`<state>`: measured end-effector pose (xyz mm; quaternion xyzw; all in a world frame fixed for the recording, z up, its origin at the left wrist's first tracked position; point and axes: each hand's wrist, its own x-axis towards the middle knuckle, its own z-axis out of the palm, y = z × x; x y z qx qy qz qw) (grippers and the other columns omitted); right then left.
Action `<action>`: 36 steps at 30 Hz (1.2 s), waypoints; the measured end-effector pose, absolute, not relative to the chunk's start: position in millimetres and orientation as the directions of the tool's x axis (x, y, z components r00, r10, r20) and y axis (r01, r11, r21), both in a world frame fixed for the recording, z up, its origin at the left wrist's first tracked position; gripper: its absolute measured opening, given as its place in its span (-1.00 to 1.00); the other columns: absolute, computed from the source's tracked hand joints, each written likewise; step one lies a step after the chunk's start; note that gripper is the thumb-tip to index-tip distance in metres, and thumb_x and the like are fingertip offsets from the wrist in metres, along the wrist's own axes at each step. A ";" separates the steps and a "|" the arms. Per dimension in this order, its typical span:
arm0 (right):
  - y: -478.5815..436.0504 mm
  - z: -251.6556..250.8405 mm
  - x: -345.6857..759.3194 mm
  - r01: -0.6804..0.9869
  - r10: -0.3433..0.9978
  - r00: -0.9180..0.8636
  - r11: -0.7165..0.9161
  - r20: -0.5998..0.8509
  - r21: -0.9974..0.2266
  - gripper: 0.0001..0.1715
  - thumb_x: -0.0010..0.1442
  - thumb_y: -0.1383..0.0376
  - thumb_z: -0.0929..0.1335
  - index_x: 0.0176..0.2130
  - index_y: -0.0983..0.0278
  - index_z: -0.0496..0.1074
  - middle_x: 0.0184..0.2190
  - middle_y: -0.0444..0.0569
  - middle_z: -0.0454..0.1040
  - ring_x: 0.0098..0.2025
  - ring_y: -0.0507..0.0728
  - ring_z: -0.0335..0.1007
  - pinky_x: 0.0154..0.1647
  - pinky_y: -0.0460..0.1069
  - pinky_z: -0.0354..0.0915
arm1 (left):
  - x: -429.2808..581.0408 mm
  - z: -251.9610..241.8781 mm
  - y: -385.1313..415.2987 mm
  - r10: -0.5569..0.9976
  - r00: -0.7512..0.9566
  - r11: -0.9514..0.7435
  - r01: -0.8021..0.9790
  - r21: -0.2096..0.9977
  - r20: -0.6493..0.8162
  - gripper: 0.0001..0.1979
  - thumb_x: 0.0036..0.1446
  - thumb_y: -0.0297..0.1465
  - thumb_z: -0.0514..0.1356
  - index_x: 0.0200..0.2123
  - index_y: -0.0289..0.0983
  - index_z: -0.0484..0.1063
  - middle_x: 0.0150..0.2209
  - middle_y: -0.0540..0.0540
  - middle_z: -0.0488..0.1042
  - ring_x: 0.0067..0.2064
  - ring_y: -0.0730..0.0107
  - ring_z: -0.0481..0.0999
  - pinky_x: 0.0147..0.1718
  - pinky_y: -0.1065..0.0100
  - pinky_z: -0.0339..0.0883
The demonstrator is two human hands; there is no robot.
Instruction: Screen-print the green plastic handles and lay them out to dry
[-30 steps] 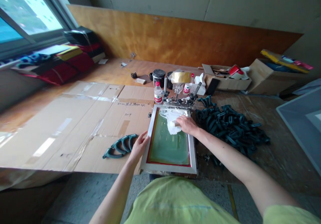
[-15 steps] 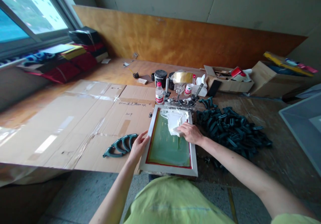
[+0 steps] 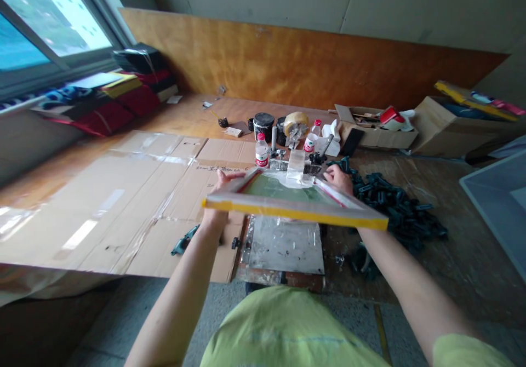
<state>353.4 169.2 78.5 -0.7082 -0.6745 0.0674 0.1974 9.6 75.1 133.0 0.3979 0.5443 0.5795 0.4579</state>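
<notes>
A screen printing frame (image 3: 296, 212) is tilted up, its near edge with yellow tape raised toward me. White ink lies at the far end of its green mesh (image 3: 283, 190), where a pale block-like squeegee (image 3: 296, 165) stands. My left hand (image 3: 225, 179) is at the frame's left side, partly hidden behind the rail, and appears to hold it. My right hand (image 3: 339, 178) has its fingers curled at the right rail. Under the frame shows a grey metal base plate (image 3: 286, 246). Left of it on cardboard lies a dark green curved plastic part (image 3: 184, 241), partly covered by my left forearm.
Dark green plastic parts (image 3: 394, 205) lie heaped to the right. Behind the frame stand a bottle with a red cap (image 3: 262, 150), a black tub (image 3: 263, 126) and a tape roll (image 3: 296, 123). Flattened cardboard (image 3: 123, 202) covers the left. An open box (image 3: 378, 131) sits at back right.
The frame has swung from lying flat to tilted up, uncovering the base plate. Both hands have moved away from me. My right hand has let go of the ink-covered squeegee, now at the far end.
</notes>
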 end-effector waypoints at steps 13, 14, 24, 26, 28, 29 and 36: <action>57.5 46.4 272.0 0.876 0.907 -0.376 0.414 0.188 -0.246 -0.83 0.26 0.24 0.34 -0.16 0.23 0.48 -0.22 0.03 0.41 -0.08 0.18 0.24 -0.05 0.05 0.17 | 59.4 89.1 41.0 0.857 0.087 0.515 -0.201 0.834 -0.508 -0.45 0.12 0.02 0.17 -0.07 -0.33 0.43 -0.28 -0.25 0.60 -0.37 0.26 0.60 -0.56 0.41 0.40; 44.3 50.8 259.8 0.843 0.870 -0.440 0.485 0.220 -0.231 -0.83 0.28 0.25 0.32 -0.17 0.24 0.48 -0.24 0.03 0.40 -0.10 0.18 0.23 -0.06 0.05 0.17 | 65.2 74.9 23.2 0.812 0.125 0.582 -0.224 0.782 -0.569 -0.49 0.14 -0.01 0.17 -0.06 -0.32 0.42 -0.24 -0.26 0.60 -0.31 0.21 0.62 -0.54 0.38 0.44; -22.3 41.4 372.5 0.996 0.997 0.074 -0.073 0.025 -0.041 -0.77 0.31 0.23 0.27 -0.15 0.26 0.46 -0.22 0.09 0.48 -0.20 0.17 0.41 -0.25 -0.01 0.26 | -42.4 -20.9 -55.5 0.592 -0.511 0.451 -0.430 0.782 -0.623 -0.67 0.35 -0.20 -0.07 -0.13 -0.26 0.38 -0.32 -0.13 0.59 -0.38 0.32 0.64 -0.47 0.40 0.47; -27.8 26.5 427.6 0.942 0.947 0.318 -0.310 -0.050 0.126 -0.65 0.31 0.15 0.24 -0.18 0.34 0.46 -0.23 0.20 0.48 -0.19 0.26 0.44 -0.30 0.04 0.29 | -72.5 -34.8 -66.2 0.502 -0.622 0.479 -0.378 0.792 -0.600 -0.62 0.36 -0.18 -0.13 0.01 -0.25 0.33 -0.21 -0.19 0.60 -0.38 0.35 0.63 -0.46 0.40 0.47; -31.9 5.8 469.7 0.902 0.894 0.419 -0.391 -0.159 0.183 -0.50 0.29 0.03 0.21 -0.23 0.37 0.49 -0.25 0.25 0.49 -0.17 0.33 0.46 -0.29 0.10 0.32 | -91.0 -44.9 -74.5 0.415 -0.694 0.533 -0.338 0.775 -0.588 -0.56 0.36 -0.19 -0.17 0.05 -0.32 0.31 -0.17 -0.28 0.59 -0.38 0.34 0.63 -0.46 0.39 0.48; -33.3 -5.5 484.9 0.889 0.867 0.452 -0.421 -0.211 0.179 -0.43 0.27 -0.03 0.19 -0.25 0.36 0.51 -0.23 0.27 0.50 -0.16 0.35 0.47 -0.29 0.12 0.33 | -96.5 -48.9 -76.8 0.385 -0.711 0.560 -0.327 0.761 -0.588 -0.54 0.36 -0.21 -0.18 0.02 -0.37 0.34 -0.19 -0.33 0.59 -0.38 0.31 0.63 -0.45 0.37 0.48; -25.7 -46.4 511.6 0.836 0.800 0.508 -0.547 -0.319 -0.041 -0.41 0.10 -0.15 0.23 -0.19 0.22 0.51 -0.25 0.22 0.56 -0.27 0.42 0.51 -0.41 0.18 0.33 | -110.7 -60.0 -66.9 0.400 -0.754 0.687 -0.130 0.715 -0.522 -0.49 0.26 -0.11 -0.04 -0.31 -0.43 0.49 -0.47 -0.36 0.57 -0.46 0.11 0.61 -0.53 0.24 0.49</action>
